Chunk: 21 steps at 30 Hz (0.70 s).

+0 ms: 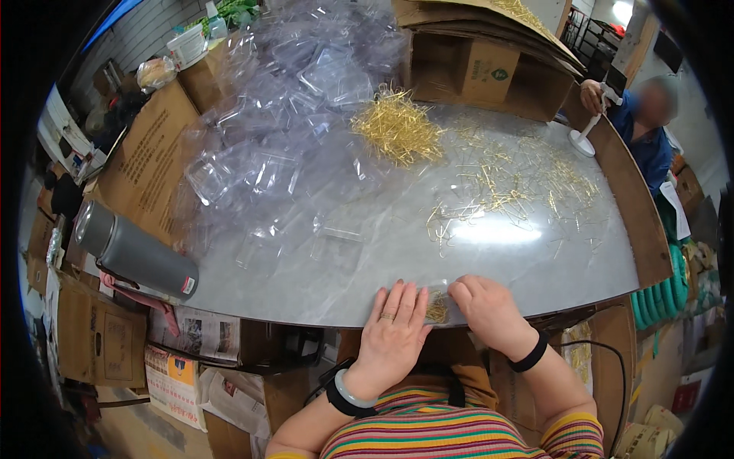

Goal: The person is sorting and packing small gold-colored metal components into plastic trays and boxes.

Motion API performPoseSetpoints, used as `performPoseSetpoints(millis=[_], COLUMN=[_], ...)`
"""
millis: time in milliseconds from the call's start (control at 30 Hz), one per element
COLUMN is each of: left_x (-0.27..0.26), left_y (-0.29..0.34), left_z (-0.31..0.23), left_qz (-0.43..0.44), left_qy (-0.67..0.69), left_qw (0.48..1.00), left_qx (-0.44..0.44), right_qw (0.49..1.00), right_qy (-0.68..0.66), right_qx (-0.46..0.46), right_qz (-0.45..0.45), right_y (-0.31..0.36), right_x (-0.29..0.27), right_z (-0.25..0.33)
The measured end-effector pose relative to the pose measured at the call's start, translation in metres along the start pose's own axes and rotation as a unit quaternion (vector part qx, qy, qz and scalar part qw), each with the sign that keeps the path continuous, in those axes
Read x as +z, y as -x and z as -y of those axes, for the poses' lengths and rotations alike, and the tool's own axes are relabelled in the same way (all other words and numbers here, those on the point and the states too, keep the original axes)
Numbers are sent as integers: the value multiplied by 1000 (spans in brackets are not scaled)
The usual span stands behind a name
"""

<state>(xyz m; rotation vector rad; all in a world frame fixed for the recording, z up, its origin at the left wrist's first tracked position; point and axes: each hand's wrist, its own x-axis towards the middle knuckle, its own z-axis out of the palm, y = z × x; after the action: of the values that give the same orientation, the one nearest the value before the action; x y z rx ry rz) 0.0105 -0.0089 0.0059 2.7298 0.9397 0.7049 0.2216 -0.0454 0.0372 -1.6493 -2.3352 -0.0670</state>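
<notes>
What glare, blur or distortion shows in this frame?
In the head view, a glare patch whitens the gray tabletop and clear plastic boxes show highlights; same head view, the co-worker's head is blurred, the tabletop's front edge bows and corners go black.

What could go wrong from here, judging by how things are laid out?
The gold wire hooks between the left hand and right hand are close to the near edge of the table, so some might slip off. The grey bottle is near the table's left edge and could get knocked down. The clear plastic boxes are heaped loosely, so a nudge might make some slide.
</notes>
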Motion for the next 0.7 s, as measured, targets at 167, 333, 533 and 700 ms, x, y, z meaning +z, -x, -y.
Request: performPoseSetpoints(millis=[167,333,533,700], left_x=[-3,1,2,8], left_y=[-2,-1,3,3], left_z=[0,2,6,9], left_qz=[18,-1,-4,-29], left_qy=[-16,-14,3,25], left_qw=[1000,1000,1000,999], left_qx=[1,1,10,30], right_qw=[989,984,999,999], right_qy=[112,70,-18,7], right_qx=[-97,-156,2,10], right_qz=[9,58,44,46], right_y=[-14,-23,-77,-99], right_x=[-28,-23,-30,-12], right_z=[-7,3,-74,-139])
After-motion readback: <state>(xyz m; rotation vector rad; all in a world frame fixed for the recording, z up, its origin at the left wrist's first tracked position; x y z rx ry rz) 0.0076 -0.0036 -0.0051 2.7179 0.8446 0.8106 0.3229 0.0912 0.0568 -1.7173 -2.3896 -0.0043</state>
